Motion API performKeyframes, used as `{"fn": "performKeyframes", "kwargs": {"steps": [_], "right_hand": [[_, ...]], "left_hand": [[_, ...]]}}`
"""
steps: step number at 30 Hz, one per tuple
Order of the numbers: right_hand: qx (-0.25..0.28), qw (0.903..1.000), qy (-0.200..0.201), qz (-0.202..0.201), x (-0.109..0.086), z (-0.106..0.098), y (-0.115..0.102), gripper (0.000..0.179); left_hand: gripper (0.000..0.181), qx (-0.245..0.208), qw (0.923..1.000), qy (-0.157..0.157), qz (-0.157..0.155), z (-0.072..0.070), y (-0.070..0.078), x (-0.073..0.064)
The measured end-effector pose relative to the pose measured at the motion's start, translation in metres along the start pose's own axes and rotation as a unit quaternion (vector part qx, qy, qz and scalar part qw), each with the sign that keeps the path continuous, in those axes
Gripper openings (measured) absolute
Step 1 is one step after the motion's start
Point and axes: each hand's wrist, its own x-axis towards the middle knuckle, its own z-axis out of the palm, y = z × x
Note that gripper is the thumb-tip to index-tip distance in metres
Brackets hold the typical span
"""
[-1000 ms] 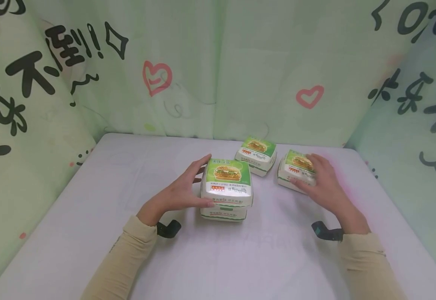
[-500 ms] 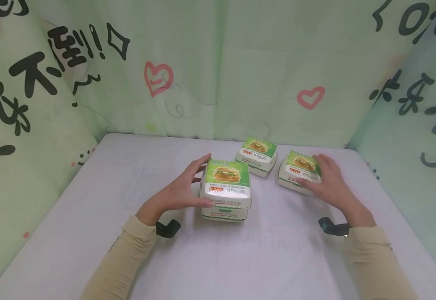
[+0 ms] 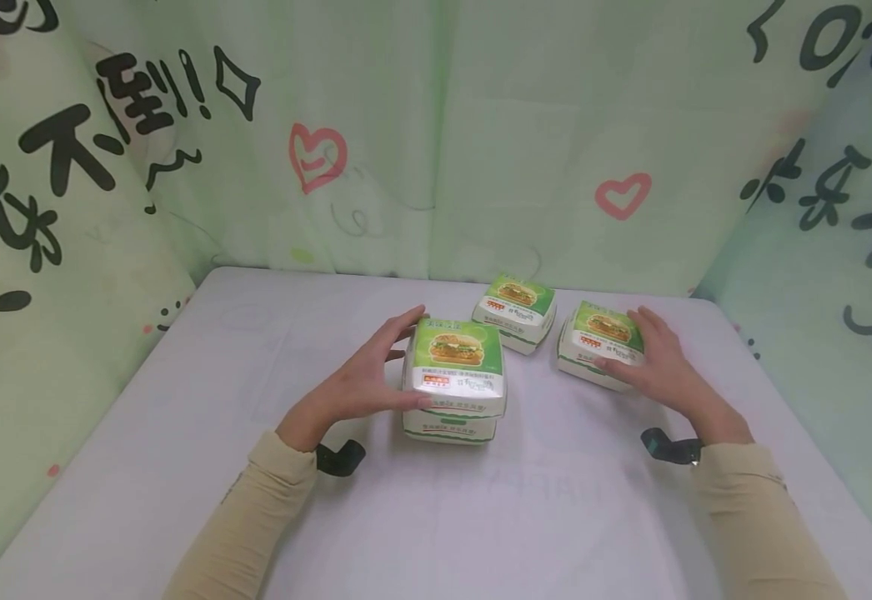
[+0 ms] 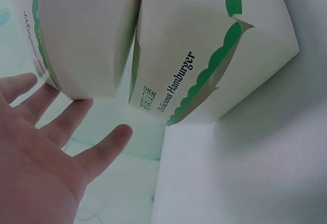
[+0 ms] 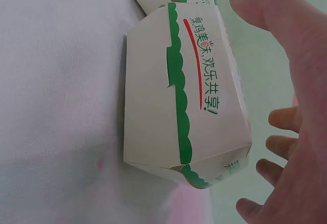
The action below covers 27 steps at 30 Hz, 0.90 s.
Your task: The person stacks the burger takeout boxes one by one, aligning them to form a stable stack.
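Observation:
Four sides of my left hand's work show a white-and-green hamburger box [image 3: 457, 348] resting over a second hamburger box [image 3: 447, 430] in the middle of the table. My left hand [image 3: 357, 379] holds the upper box by its left side, thumb at the front and fingers toward the back. In the left wrist view, fingertips [image 4: 82, 104] touch that box's edge. To the right, my right hand [image 3: 661, 362] is spread around another hamburger box [image 3: 601, 327]. The right wrist view shows a gap between its thumb [image 5: 242, 4] and this box.
Another hamburger box [image 3: 514, 304] stands near the table's back edge, between the stack and the right box. A white cloth covers the table [image 3: 541, 517]. Green printed curtains [image 3: 511, 150] rise along the back and both sides.
My right hand has shifted to the right, uncovering more of the right box's top. The left hand and the stacked boxes have stayed nearly in place.

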Motion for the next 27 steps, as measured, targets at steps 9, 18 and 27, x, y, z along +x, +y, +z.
{"fn": "performKeyframes", "kwargs": {"steps": [9, 18, 27], "right_hand": [[-0.006, 0.9999, -0.013, 0.006, 0.006, 0.002, 0.009, 0.104], [-0.006, 0.9996, -0.023, 0.015, 0.006, 0.005, 0.017, 0.106], [0.019, 0.9993, -0.025, 0.019, 0.009, 0.006, 0.026, 0.105]], "left_hand": [[0.11, 0.006, 0.9999, -0.001, -0.01, 0.002, 0.001, 0.001], [0.11, 0.017, 0.9998, -0.004, -0.008, 0.001, 0.0, 0.001], [0.111, 0.022, 0.9997, -0.006, -0.011, 0.0, 0.0, 0.001]]}}
